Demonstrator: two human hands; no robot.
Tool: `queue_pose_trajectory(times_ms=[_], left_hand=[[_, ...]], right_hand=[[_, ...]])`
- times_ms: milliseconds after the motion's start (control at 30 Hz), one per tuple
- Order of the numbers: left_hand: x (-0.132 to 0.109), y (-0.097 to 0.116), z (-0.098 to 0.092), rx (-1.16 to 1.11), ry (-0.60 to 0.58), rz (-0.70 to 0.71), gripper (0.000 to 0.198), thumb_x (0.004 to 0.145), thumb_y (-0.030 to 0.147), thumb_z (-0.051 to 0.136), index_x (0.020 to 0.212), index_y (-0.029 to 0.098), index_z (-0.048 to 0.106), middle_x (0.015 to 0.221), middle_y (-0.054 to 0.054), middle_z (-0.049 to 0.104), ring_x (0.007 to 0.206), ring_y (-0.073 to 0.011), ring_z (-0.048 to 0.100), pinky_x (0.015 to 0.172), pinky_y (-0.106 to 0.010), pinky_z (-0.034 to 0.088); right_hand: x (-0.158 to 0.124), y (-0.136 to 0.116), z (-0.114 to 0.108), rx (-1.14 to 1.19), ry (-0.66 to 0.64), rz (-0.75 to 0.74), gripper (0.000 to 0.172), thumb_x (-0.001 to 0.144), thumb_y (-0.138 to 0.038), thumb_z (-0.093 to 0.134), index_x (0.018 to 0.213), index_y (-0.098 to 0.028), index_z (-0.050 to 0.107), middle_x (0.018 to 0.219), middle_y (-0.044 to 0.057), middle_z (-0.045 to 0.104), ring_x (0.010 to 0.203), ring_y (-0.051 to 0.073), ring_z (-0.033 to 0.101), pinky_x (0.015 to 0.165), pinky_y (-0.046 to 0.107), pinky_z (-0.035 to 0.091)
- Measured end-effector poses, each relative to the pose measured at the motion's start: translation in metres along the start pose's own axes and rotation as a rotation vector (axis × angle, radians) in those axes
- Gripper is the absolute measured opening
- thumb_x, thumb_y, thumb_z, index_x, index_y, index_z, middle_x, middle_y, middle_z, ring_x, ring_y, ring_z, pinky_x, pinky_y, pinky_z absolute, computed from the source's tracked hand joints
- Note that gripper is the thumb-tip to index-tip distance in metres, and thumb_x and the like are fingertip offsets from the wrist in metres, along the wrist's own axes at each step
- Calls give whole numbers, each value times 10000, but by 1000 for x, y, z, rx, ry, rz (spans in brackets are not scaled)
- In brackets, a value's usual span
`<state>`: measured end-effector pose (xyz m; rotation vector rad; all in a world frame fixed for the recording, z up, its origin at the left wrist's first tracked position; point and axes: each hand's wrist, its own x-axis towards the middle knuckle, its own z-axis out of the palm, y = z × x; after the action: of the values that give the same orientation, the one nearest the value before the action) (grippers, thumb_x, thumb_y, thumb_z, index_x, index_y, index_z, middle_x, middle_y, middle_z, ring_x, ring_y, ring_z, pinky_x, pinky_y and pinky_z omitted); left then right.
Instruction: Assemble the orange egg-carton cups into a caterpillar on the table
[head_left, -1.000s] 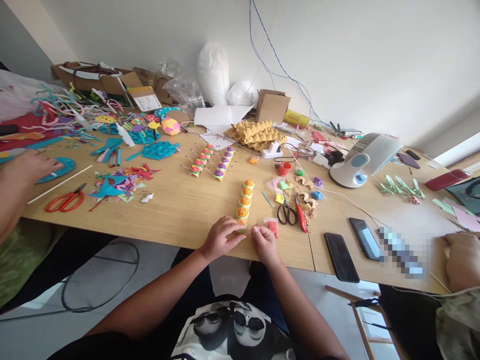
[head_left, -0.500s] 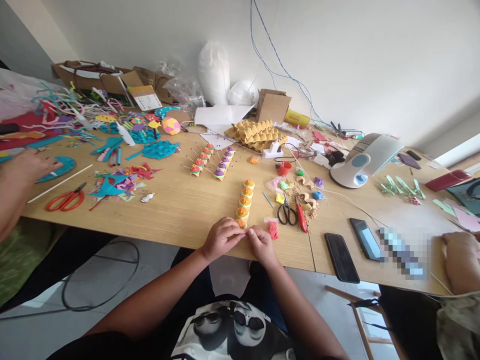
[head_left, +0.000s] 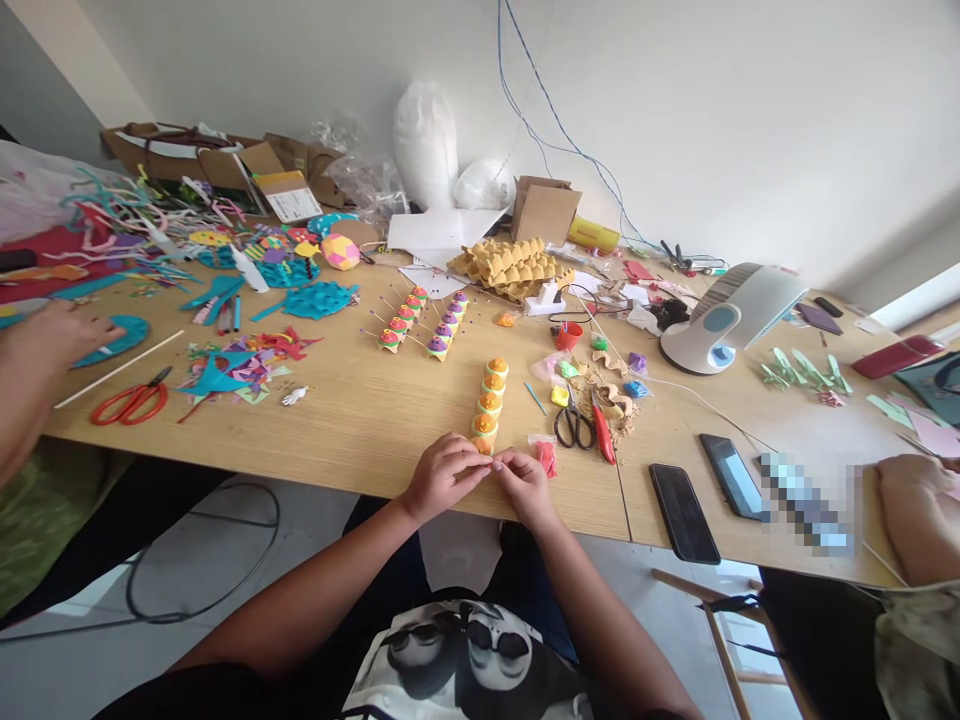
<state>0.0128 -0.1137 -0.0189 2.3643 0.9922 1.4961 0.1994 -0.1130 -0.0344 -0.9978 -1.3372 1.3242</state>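
At the far left a co-worker's hand (head_left: 64, 332) rests over a blue disc (head_left: 124, 340), and nearer the edge of the counter (head_left: 360, 425) lie red-handled scissors (head_left: 129, 402). Next comes a heap of coloured scraps (head_left: 225, 370), then a small white piece (head_left: 295, 396). Toward the middle stand a red-topped row (head_left: 403, 320) and a purple-topped row (head_left: 448, 325), thin pins sticking out from both. The person's left hand (head_left: 444, 476) has its fingers bent at the near end of an orange-topped row (head_left: 490, 403), which lies lengthwise away from the person. The right hand (head_left: 526, 487) meets it there, fingertips together; whether they pinch something tiny, I cannot tell. Just beside the right hand is a packet of red material (head_left: 546, 458), followed by black-handled scissors (head_left: 574, 430) and a red tool (head_left: 602, 430). Further right are a black phone (head_left: 682, 512), a white fan (head_left: 712, 325) and another co-worker's hand (head_left: 919, 515).
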Motion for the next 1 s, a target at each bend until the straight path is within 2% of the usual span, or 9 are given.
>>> queue_pose_trajectory(times_ms=[233, 533, 700, 1000], left_hand=[[1, 1, -1, 1, -4, -5, 180, 857, 190, 746, 1029, 231, 709, 883, -34, 726, 832, -180, 642, 787, -352, 518], [0, 0, -1, 10, 12, -3, 159, 882, 129, 706, 1004, 230, 716, 851, -26, 693, 821, -166, 607, 771, -330, 511], [2, 2, -2, 18, 21, 9, 161, 872, 115, 707, 991, 223, 709, 845, -25, 692, 814, -164, 606, 765, -322, 510], [0, 2, -1, 46, 21, -13, 137, 851, 106, 708, 931, 216, 688, 849, -24, 696, 807, -166, 612, 769, -331, 518]], right_hand=[[-1, -4, 0, -2, 0, 16, 239, 849, -448, 740, 807, -213, 733, 815, 34, 673, 786, 171, 594, 767, 300, 466], [0, -5, -2, 0, -27, 6, 244, 853, -457, 730, 815, -216, 741, 829, 35, 688, 801, 177, 611, 787, 304, 472], [1, 1, -2, 39, -39, 36, 232, 810, -444, 780, 830, -216, 738, 814, 29, 673, 768, 168, 595, 741, 294, 467], [0, 2, -1, 17, -33, 27, 230, 823, -433, 766, 810, -210, 713, 788, 26, 668, 739, 162, 581, 715, 295, 451]])
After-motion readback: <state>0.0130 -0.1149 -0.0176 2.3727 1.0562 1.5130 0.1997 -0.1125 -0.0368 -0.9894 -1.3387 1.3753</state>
